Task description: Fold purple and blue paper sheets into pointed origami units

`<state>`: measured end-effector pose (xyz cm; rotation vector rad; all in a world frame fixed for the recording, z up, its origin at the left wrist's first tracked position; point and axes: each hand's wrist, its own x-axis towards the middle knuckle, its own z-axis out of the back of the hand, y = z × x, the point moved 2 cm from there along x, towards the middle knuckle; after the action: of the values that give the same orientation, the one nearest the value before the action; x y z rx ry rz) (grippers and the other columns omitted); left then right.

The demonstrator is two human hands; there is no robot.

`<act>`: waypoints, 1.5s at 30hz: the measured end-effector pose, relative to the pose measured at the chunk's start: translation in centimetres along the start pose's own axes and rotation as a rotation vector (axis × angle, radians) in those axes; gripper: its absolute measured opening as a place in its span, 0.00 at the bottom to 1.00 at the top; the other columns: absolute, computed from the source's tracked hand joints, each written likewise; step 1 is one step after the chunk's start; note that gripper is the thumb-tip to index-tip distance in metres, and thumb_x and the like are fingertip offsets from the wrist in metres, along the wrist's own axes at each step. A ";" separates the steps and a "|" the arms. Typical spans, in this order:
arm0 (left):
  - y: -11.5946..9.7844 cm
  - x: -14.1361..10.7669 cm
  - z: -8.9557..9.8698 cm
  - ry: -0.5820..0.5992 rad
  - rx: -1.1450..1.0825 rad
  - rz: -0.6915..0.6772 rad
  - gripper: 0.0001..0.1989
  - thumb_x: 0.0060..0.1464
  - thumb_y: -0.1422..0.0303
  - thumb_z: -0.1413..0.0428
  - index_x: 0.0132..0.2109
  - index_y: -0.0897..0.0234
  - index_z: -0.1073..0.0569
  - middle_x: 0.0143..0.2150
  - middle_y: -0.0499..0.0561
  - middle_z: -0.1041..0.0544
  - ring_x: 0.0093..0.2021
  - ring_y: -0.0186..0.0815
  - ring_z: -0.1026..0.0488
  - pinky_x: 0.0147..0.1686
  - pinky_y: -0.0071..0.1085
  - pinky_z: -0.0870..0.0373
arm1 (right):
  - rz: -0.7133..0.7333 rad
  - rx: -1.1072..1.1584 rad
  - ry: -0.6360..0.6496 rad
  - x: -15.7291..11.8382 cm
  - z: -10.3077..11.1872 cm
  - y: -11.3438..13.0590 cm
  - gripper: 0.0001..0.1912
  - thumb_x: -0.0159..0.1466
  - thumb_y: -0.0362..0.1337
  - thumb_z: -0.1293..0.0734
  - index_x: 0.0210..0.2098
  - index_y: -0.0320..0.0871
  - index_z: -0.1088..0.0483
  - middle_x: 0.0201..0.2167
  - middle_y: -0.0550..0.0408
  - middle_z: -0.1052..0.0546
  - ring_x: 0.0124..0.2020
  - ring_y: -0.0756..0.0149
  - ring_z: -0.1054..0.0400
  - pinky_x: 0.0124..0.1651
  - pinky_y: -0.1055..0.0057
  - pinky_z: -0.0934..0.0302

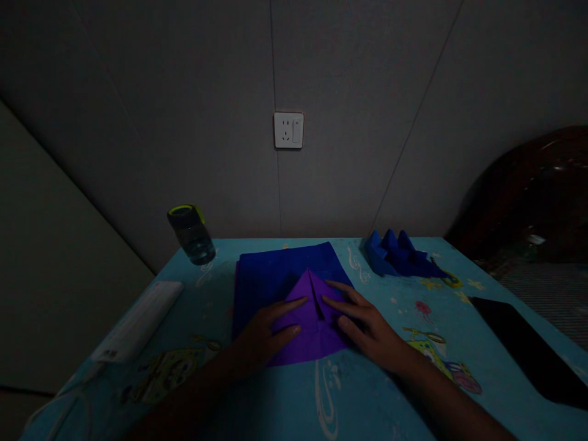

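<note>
A purple sheet of paper [301,340] lies in front of me, its upper corners folded inward to a point with a narrow dark gap down the middle. My left hand [271,331] rests on its left flap, fingers stretched out flat. On the right flap lies my right hand [365,327], fingers spread and touching the paper near the gap. Beneath the purple paper's upper part is a stack of dark blue paper [271,272], with a purple edge showing at its left side.
Folded blue paper shapes [392,254] stand at the back right. A water bottle [190,236] is at the back left, above a white power strip [140,321] with a cable. A dark flat phone-like slab [528,349] lies on the right of the patterned tablecloth [381,398]. A socket [289,130] is on the wall.
</note>
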<state>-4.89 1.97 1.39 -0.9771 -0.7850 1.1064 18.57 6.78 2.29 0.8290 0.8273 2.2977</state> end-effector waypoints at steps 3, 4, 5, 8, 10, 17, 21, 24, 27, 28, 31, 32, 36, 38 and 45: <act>-0.1 0.0 0.0 0.016 -0.011 -0.007 0.25 0.58 0.63 0.44 0.63 0.52 0.34 0.61 0.49 0.29 0.58 0.41 0.31 0.59 0.37 0.36 | -0.005 -0.044 -0.031 0.1 -0.4 -0.3 0.19 0.69 0.40 0.38 0.59 0.53 0.33 0.65 0.46 0.40 0.64 0.53 0.43 0.63 0.50 0.44; -0.1 0.1 0.0 0.021 -0.018 -0.012 0.25 0.58 0.63 0.44 0.63 0.53 0.34 0.61 0.49 0.29 0.59 0.42 0.31 0.59 0.37 0.36 | 0.005 -0.061 -0.049 0.1 -0.6 -0.4 0.19 0.68 0.39 0.37 0.59 0.53 0.32 0.64 0.46 0.39 0.64 0.53 0.42 0.63 0.51 0.43; -0.2 0.1 0.0 0.022 -0.024 -0.019 0.25 0.58 0.63 0.44 0.63 0.53 0.34 0.61 0.50 0.29 0.58 0.42 0.31 0.59 0.37 0.35 | 0.019 -0.080 -0.067 0.1 -0.8 -0.4 0.19 0.68 0.39 0.36 0.58 0.53 0.32 0.64 0.46 0.38 0.63 0.53 0.41 0.62 0.51 0.42; -0.3 0.2 0.0 0.017 -0.025 -0.030 0.25 0.58 0.64 0.44 0.62 0.54 0.33 0.61 0.50 0.28 0.57 0.42 0.30 0.58 0.38 0.35 | 0.042 -0.149 -0.106 0.1 -1.1 -0.5 0.20 0.67 0.38 0.35 0.58 0.55 0.31 0.62 0.47 0.37 0.61 0.53 0.39 0.60 0.52 0.39; -0.3 0.2 0.0 0.009 -0.028 -0.027 0.24 0.58 0.64 0.44 0.62 0.53 0.32 0.61 0.50 0.28 0.57 0.43 0.30 0.58 0.38 0.35 | 0.044 -0.191 -0.109 0.1 -1.2 -0.3 0.20 0.67 0.38 0.35 0.58 0.55 0.31 0.62 0.47 0.37 0.60 0.53 0.37 0.58 0.53 0.36; 0.0 0.3 0.0 -0.033 0.009 -0.010 0.24 0.57 0.63 0.44 0.61 0.54 0.31 0.59 0.50 0.26 0.55 0.43 0.28 0.56 0.37 0.34 | 0.101 -0.273 -0.076 -0.1 -0.7 0.1 0.22 0.65 0.40 0.33 0.58 0.56 0.32 0.64 0.47 0.41 0.60 0.51 0.38 0.57 0.53 0.35; -0.2 0.3 0.2 -0.044 0.008 0.008 0.22 0.57 0.63 0.44 0.59 0.55 0.29 0.59 0.50 0.27 0.57 0.44 0.30 0.58 0.38 0.36 | 0.138 -0.353 0.043 -0.3 -0.4 0.1 0.34 0.58 0.49 0.28 0.62 0.56 0.37 0.69 0.46 0.50 0.65 0.42 0.45 0.59 0.46 0.39; 0.1 0.4 0.4 -0.030 -0.030 0.011 0.23 0.57 0.63 0.44 0.59 0.55 0.29 0.60 0.50 0.28 0.57 0.44 0.30 0.59 0.39 0.36 | 0.162 -0.417 0.118 -0.3 -0.3 0.2 0.44 0.53 0.56 0.27 0.66 0.55 0.43 0.71 0.44 0.57 0.67 0.37 0.52 0.60 0.39 0.45; 0.5 0.4 0.4 -0.030 -0.053 0.018 0.23 0.57 0.62 0.43 0.60 0.55 0.30 0.61 0.51 0.28 0.58 0.44 0.30 0.59 0.41 0.36 | 0.168 -0.419 0.126 -0.3 -0.2 0.4 0.45 0.54 0.54 0.27 0.66 0.54 0.45 0.72 0.44 0.57 0.67 0.39 0.52 0.61 0.39 0.47; 0.6 0.4 0.4 -0.033 -0.057 0.022 0.23 0.57 0.61 0.43 0.59 0.55 0.29 0.61 0.51 0.28 0.57 0.44 0.30 0.59 0.41 0.36 | 0.165 -0.410 0.126 -0.3 -0.2 0.5 0.43 0.55 0.53 0.27 0.66 0.54 0.44 0.72 0.45 0.56 0.67 0.40 0.52 0.61 0.41 0.47; 0.6 0.3 0.3 -0.033 -0.070 0.036 0.23 0.57 0.61 0.43 0.59 0.55 0.29 0.60 0.51 0.28 0.57 0.45 0.30 0.58 0.41 0.35 | 0.153 -0.372 0.116 -0.2 0.0 0.7 0.37 0.59 0.48 0.29 0.65 0.54 0.42 0.71 0.47 0.54 0.67 0.43 0.49 0.61 0.45 0.44; 0.6 0.3 0.3 -0.033 -0.074 0.038 0.23 0.57 0.61 0.44 0.59 0.55 0.29 0.60 0.52 0.28 0.57 0.45 0.29 0.58 0.42 0.35 | 0.150 -0.361 0.106 -0.2 0.0 0.8 0.35 0.60 0.47 0.29 0.65 0.54 0.41 0.71 0.47 0.53 0.66 0.44 0.48 0.61 0.46 0.43; 0.4 0.3 0.2 -0.048 -0.050 0.034 0.22 0.58 0.62 0.44 0.59 0.56 0.29 0.60 0.52 0.28 0.57 0.45 0.30 0.60 0.44 0.38 | 0.128 -0.372 0.045 -0.1 0.0 1.1 0.27 0.64 0.43 0.32 0.61 0.53 0.35 0.70 0.48 0.47 0.64 0.45 0.44 0.60 0.44 0.41; 0.4 0.3 0.1 -0.053 -0.031 0.025 0.22 0.58 0.62 0.44 0.59 0.56 0.29 0.60 0.52 0.28 0.58 0.45 0.31 0.60 0.44 0.39 | 0.116 -0.389 0.001 0.0 -0.1 1.2 0.23 0.64 0.42 0.33 0.59 0.53 0.32 0.68 0.49 0.44 0.63 0.46 0.40 0.59 0.44 0.40; 0.0 0.3 0.3 0.032 -0.029 -0.065 0.22 0.61 0.52 0.50 0.55 0.58 0.25 0.56 0.56 0.25 0.56 0.47 0.30 0.57 0.43 0.36 | 0.092 -0.423 -0.111 0.1 0.0 0.9 0.18 0.65 0.40 0.34 0.55 0.54 0.28 0.65 0.50 0.37 0.54 0.50 0.30 0.53 0.47 0.33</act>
<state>-5.05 2.31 1.49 -0.9852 -0.8032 1.0237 18.26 6.24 2.87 0.8019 0.2419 2.3598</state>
